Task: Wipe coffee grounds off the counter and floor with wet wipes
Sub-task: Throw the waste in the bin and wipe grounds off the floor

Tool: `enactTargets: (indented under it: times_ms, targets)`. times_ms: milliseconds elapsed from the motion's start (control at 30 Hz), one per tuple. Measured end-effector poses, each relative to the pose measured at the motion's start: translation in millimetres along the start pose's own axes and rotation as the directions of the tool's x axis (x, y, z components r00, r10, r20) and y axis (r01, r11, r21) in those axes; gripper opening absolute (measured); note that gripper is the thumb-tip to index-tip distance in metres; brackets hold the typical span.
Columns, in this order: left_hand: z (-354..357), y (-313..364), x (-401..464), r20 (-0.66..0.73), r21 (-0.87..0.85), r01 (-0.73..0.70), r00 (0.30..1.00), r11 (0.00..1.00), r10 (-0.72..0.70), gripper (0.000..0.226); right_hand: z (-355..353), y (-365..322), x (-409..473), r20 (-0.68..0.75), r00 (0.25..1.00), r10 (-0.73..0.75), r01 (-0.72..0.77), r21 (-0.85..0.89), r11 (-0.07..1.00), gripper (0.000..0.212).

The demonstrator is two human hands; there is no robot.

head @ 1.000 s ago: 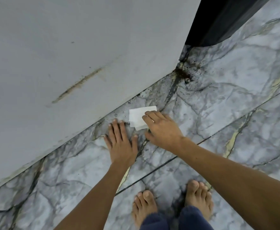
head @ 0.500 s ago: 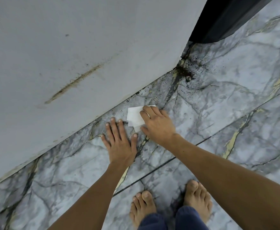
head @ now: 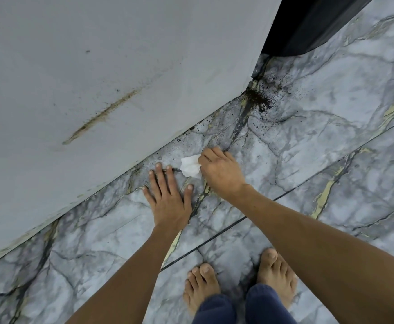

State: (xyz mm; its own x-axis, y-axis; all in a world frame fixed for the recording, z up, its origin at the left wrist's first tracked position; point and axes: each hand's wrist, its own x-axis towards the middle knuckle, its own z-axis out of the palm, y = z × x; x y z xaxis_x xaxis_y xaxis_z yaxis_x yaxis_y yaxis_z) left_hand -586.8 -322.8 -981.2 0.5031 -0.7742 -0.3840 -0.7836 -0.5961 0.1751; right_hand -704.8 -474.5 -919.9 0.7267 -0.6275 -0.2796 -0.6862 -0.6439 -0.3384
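A white wet wipe (head: pixel 189 168) lies bunched on the marble floor (head: pixel 331 148), and my right hand (head: pixel 221 170) grips it with curled fingers. Just left of it, my left hand (head: pixel 169 197) rests flat on the floor with straight, spread fingers. A dark heap of coffee grounds (head: pixel 258 99) sits at the corner of the grey cabinet panel (head: pixel 121 66), with specks scattered along the panel's base towards the wipe.
A brown streak (head: pixel 102 115) marks the grey panel. A black surface (head: pixel 308 22) rises at the top right. My bare feet (head: pixel 238 284) stand on the tiles below the hands.
The wipe was spread flat under my right fingers; now it is crumpled and my fingers have curled round it. My left hand has stayed put on the floor.
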Motion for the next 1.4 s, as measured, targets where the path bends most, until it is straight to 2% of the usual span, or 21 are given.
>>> enactTargets:
  times_ms: [267,433,533,733,933,1133,1400]
  targets:
    - [-2,1,-2,-0.034,-0.054,-0.01,0.999,0.999,0.008,0.075,-12,10,-21,-0.088,0.996,0.014,-0.007,0.078,0.997,0.019]
    - [-7,2,-4,-0.025,-0.027,-0.01,1.0,1.0,0.009,0.074,-31,20,-40,-0.116,0.993,0.006,0.005,0.091,0.996,0.015]
    - [-15,4,-5,0.003,-0.026,-0.005,1.0,1.0,0.005,0.073,-45,27,-47,-0.119,0.993,0.017,-0.006,0.092,0.996,0.009]
    - [-60,20,-23,0.079,-0.031,0.002,0.997,1.0,0.0,0.068,-82,21,-68,-0.126,0.99,0.058,-0.046,0.1,0.994,0.013]
    - [-150,46,-57,0.102,-0.055,-0.024,0.994,0.998,0.029,0.075,-151,8,-111,-0.139,0.982,0.13,-0.114,0.117,0.987,0.018]
    - [-270,92,-99,0.11,-0.137,-0.019,0.993,0.99,0.035,0.061,-265,-7,-160,-0.198,0.95,0.241,-0.208,0.173,0.963,0.02]
    - [-458,183,-151,0.0,-0.221,-0.224,0.973,0.949,0.23,0.059,-449,-45,-213,-0.32,0.87,0.375,-0.285,0.295,0.912,0.022]
